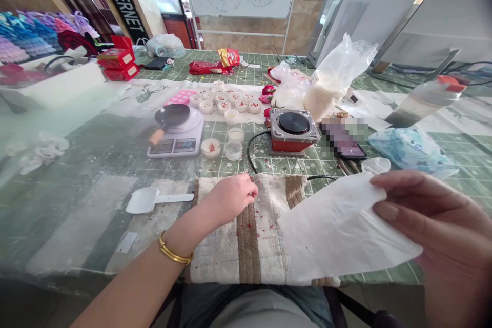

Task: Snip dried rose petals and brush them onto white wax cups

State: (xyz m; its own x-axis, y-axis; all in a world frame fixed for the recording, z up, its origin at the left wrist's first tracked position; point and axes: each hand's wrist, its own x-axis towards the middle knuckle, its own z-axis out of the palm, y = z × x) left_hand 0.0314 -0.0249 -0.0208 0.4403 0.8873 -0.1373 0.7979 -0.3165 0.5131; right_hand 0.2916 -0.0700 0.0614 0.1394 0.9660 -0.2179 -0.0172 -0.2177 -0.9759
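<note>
My left hand (230, 197) rests on a beige and brown towel (238, 251) at the table's near edge, its fingers pinched together on something too small to make out, among red crumbs. A gold bangle circles that wrist. My right hand (434, 225) is close to the camera at the right and grips a white paper tissue (338, 230) by its upper right corner, held over the towel's right end.
A white scoop (148, 200) lies left of the towel. Behind stand a scale with a small black pan (175, 123), a red hotplate (292, 130) with its cable, several small filled cups (226, 102), plastic bags of white powder (330, 87), a phone, a tissue pack (407, 146).
</note>
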